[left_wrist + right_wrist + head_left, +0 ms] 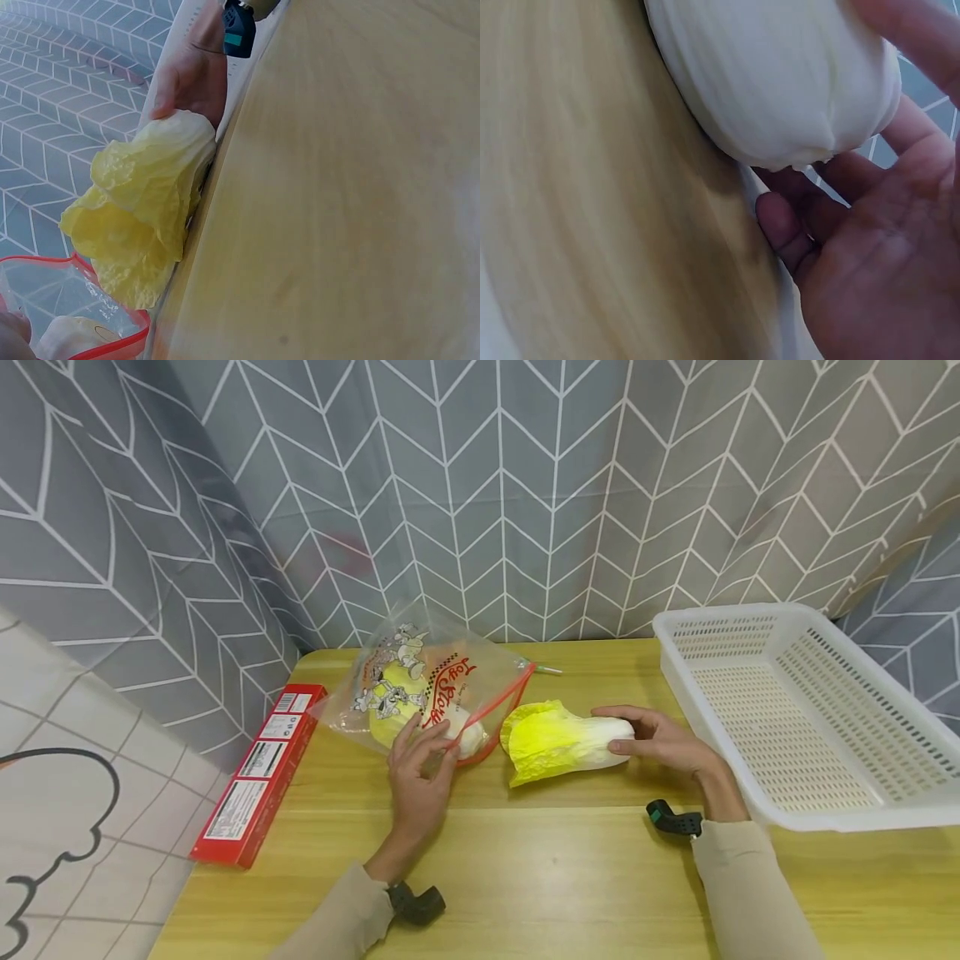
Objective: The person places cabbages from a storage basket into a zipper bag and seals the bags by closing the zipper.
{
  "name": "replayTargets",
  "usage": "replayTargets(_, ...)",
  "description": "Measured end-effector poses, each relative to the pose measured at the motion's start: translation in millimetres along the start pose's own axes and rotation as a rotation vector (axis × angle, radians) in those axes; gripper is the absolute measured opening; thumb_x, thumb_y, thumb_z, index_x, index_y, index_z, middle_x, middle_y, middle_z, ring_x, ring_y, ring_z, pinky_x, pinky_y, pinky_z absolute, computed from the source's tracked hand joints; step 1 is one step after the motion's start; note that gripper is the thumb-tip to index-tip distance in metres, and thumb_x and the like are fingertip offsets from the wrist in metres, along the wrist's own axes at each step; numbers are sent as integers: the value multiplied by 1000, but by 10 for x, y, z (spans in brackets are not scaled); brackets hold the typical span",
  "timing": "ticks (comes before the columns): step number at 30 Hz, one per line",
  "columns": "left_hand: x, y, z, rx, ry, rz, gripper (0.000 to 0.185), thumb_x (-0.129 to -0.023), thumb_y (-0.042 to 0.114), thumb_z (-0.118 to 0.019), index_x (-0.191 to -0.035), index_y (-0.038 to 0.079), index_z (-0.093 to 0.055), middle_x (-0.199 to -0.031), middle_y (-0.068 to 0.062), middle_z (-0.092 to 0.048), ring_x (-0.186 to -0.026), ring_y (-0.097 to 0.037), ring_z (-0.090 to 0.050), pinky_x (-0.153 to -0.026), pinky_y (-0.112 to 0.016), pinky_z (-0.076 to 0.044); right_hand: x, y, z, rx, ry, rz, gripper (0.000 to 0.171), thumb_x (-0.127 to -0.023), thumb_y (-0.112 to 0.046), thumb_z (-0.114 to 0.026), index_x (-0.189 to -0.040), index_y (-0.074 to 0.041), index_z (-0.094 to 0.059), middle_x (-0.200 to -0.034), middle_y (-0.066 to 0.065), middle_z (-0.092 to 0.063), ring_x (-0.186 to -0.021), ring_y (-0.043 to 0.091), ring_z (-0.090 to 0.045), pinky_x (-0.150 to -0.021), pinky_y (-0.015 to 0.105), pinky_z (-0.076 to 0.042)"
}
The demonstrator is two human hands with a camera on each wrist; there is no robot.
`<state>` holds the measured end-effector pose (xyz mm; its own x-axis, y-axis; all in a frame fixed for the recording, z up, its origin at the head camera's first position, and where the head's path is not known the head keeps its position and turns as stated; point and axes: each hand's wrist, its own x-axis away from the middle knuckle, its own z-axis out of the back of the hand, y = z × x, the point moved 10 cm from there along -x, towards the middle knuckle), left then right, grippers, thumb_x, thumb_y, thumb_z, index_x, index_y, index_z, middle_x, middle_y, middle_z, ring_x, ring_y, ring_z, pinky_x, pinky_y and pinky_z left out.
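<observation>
My right hand is curled around the white end of the cabbage. The cabbage lies on its side on the wooden surface, in the middle, a bit far from me. Its long way runs left to right. The white stem end points right, into my palm. The yellow leafy end points left, at the bag.

My left hand rests on the clear bag, just left of the cabbage. Its fingers lie mostly straight on the plastic near the red edge of the bag's mouth, and I cannot tell if they pinch it. Another cabbage is already inside the bag. The open mouth of the bag faces right, close to the leafy end of the cabbage I hold.

So the cabbage is between my two hands, and my right hand is the one on it. A white basket sits on the right. A red box lies on the left.
</observation>
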<state>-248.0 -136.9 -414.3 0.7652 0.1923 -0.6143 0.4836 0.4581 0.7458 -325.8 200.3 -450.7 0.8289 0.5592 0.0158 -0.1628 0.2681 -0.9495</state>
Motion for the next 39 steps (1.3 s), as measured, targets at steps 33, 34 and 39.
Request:
replayTargets(33, 9, 39, 47, 61, 27, -40, 5, -92, 6, -73, -97, 7, -72, -127, -9, -73, -147, -32, -42, -119, -60, -16, -148, -719, -96, 189, 268, 158, 44, -85, -10, -82, -127, -12, -69, -149, 10, -56, -141, 26, -46, -107, 20, -39)
replayTargets(34, 9, 43, 46, 63, 27, -44, 5, -92, 6, -73, -97, 7, -71, -126, -10, -73, -147, -33, -42, -120, -60, -16, -147, -761, -96, 210, 284, 169, 44, -84, -10, -83, -126, -13, -70, -149, 9, -57, -142, 28, -45, -108, 21, -38)
replayTargets(39, 8, 46, 42, 65, 28, -64, 7, -91, 3, -73, -96, 6, -71, -125, -13, -73, -145, -36, -42, -119, -60, -16, -111, -1001, -85, 282, 380, 267, 44, -81, -6, -84, -123, -15, -73, -142, 8, -62, -137, 21, -49, -108, 21, -38)
